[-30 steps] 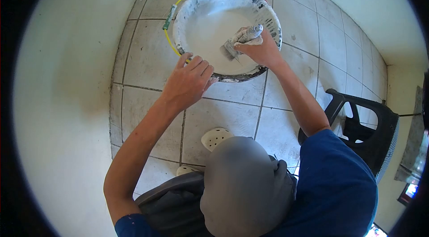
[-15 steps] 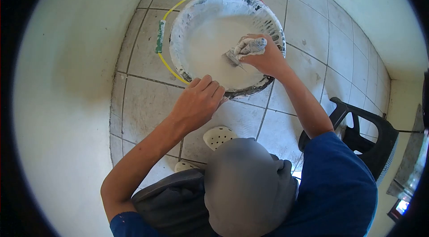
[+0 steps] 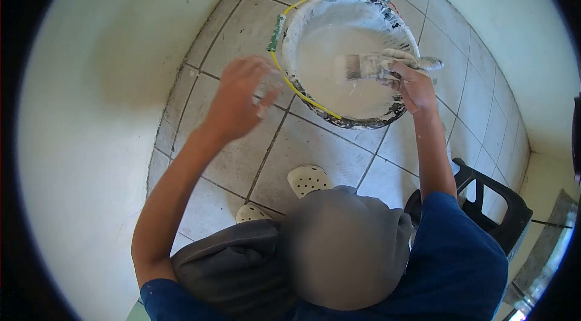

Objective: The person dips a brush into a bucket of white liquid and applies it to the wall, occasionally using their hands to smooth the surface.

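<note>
A paint-crusted bucket (image 3: 292, 42) stands on the floor with whitish paint (image 3: 321, 67) in it. My right hand (image 3: 416, 86) is wrapped around the handle of a wide paintbrush (image 3: 369, 68), which lies nearly level above the paint. Its bristles point left, and white paint coats the handle and ferrule. To the left of the bucket, my left hand (image 3: 241, 94) hangs in the air, slightly blurred, fingers apart and holding nothing. The bucket's yellow wire handle (image 3: 295, 88) with its green grip (image 3: 276, 33) curves round the left side of the rim.
Pale floor tiles (image 3: 315, 139) spread around the bucket, with walls close on the left (image 3: 103, 139) and upper right (image 3: 484, 6). A black plastic stool (image 3: 505, 200) stands at the right. Cream clogs (image 3: 308, 179) show by my knees.
My left hand has let go of the bucket's near rim and moved left and up. The paintbrush has turned from steep to nearly level, shifting right. The view has shifted too.
</note>
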A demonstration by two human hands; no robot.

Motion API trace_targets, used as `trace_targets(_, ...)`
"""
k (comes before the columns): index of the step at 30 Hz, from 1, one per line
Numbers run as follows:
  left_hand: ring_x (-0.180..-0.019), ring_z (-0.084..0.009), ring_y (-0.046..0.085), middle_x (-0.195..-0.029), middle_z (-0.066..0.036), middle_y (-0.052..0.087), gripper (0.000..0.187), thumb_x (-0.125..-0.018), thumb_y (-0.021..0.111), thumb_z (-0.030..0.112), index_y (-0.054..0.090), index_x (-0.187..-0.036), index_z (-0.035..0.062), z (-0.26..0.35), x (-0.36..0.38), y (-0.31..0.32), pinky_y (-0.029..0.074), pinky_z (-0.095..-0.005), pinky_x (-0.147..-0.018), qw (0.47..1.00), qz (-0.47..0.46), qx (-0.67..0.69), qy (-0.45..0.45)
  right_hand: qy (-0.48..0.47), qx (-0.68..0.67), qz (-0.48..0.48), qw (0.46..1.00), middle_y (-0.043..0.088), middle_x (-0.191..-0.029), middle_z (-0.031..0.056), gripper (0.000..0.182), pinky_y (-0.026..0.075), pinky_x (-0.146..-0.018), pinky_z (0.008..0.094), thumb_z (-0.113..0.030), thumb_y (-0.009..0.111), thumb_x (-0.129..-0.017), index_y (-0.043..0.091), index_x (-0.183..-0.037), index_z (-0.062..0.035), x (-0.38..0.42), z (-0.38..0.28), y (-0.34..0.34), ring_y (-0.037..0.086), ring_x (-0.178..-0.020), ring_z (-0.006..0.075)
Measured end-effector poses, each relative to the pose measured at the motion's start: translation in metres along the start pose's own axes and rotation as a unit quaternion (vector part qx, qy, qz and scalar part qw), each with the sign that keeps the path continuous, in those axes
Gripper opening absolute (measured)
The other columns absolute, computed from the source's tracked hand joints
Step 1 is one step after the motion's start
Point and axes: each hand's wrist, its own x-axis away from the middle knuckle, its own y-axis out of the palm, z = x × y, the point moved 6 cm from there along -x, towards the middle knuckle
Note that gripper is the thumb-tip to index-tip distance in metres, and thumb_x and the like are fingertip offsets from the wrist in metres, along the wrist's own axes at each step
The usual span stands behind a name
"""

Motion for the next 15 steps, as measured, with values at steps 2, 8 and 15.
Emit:
trace_targets(2, -0.1, -0.0288, 0.053, -0.099, -0.014, 0.058, 0.025, -0.081, 0.06, 0.021, 0.057, -0.099, 0.0035, -0.039, 0.013, -0.006, 0.039, -0.0373, -0.091, 0.993, 0.042, 0.059, -0.093, -0.017, -0.018, 0.022, 0.999, 0.059, -0.098, 0.0088, 0.029, 0.053, -0.071, 0.031, -0.004, 0.057, -0.08, 0.053, -0.109, 0.0009, 0.004, -0.001, -0.001, 0.059, -0.087, 0.0185)
trace_targets(8, -0.092, -0.0337, 0.057, -0.095, -0.019, 0.061, 0.033, -0.081, 0.058, 0.026, 0.057, -0.1, -0.0006, -0.122, 0.052, 0.014, 0.044, -0.0384, -0.08, 0.966, 0.05, 0.08, -0.239, -0.199, -0.032, 0.19, 0.961, 0.06, -0.096, 0.0081, 0.024, 0.05, -0.076, 0.0323, -0.006, 0.053, -0.084, 0.056, -0.107, 0.0, 0.057, 0.007, -0.008, 0.059, -0.089, 0.0203)
trace_targets(15, -0.092, -0.0341, 0.057, -0.096, -0.02, 0.061, 0.036, -0.084, 0.055, 0.031, 0.056, -0.099, -0.0022, -0.12, 0.064, 0.021, 0.045, -0.0393, -0.079, 0.985, -0.067, 0.042, -0.155, -0.52, 0.562, 0.213, 0.607, 0.061, -0.092, 0.0148, 0.014, 0.046, -0.072, 0.0352, 0.001, 0.061, -0.074, 0.064, -0.087, 0.0014, 0.147, 0.021, 0.025, 0.058, -0.08, 0.0274)
